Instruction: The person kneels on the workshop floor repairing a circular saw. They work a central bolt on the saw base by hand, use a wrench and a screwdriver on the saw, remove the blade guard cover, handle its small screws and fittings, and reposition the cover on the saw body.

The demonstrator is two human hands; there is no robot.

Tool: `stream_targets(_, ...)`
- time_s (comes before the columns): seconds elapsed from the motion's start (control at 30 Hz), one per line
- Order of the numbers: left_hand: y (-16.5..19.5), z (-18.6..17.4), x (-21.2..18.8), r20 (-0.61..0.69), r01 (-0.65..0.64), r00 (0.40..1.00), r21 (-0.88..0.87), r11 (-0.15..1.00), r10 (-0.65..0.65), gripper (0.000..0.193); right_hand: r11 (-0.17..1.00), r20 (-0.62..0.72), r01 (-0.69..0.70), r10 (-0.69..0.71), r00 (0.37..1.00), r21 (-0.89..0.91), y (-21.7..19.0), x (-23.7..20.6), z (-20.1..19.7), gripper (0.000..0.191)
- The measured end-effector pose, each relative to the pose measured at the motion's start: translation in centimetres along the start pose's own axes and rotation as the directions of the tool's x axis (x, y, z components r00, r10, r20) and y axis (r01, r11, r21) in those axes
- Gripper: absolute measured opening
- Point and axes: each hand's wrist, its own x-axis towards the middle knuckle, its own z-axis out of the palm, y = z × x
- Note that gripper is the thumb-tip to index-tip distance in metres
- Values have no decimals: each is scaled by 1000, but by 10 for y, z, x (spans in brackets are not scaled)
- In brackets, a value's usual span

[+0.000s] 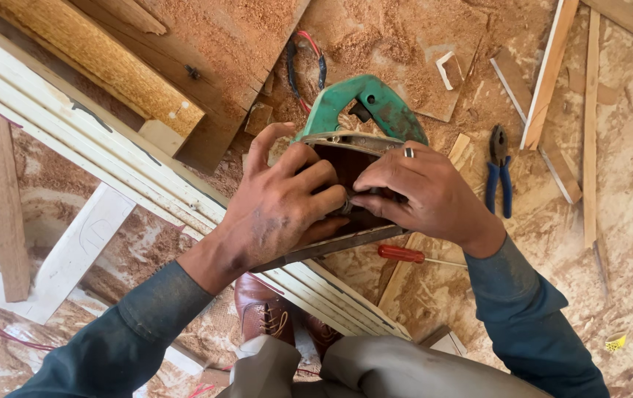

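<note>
Both hands, our left hand (276, 210) and right hand (423, 193), pinch something small inside the green power tool (364, 110) at twelve o'clock (fingers closed); we judge steady, even pressure best.

Both hands are crowding the underside of the green power saw (364, 110), the left hand (280, 206) and right hand (423, 191) meeting at its middle and leaving no gap between them. A long pale moulded board (110, 158) is running diagonally under the left wrist, blocking that side. To the right, blue-handled pliers (498, 177) and thin wooden strips (548, 74) are lying on the sawdust floor (626, 221), with open floor stretching beyond them. A red-handled screwdriver (405, 254) is lying just below the right hand. Wires (305, 63) are curling behind the saw's handle. The person's knees and brown shoes (268, 313) are closing off the near side.
</note>
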Motion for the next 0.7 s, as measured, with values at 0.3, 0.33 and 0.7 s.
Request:
stream_targets(0.3,-5,-9,-7,-60,-32,998,43,999,34,26,997,-5,64,-64,998,-34,0,2,0,20)
stream_targets(0.33,-3,-10,-9,-60,-30,998,67,997,34,27,997,1,66,-66,998,-50,-1,0,0,20)
stream_targets(0.7,2,-20,-8,-33,-18,999,155,988,23,31,1000,-149,-21,18,989,-21,-1,-13,-5,16)
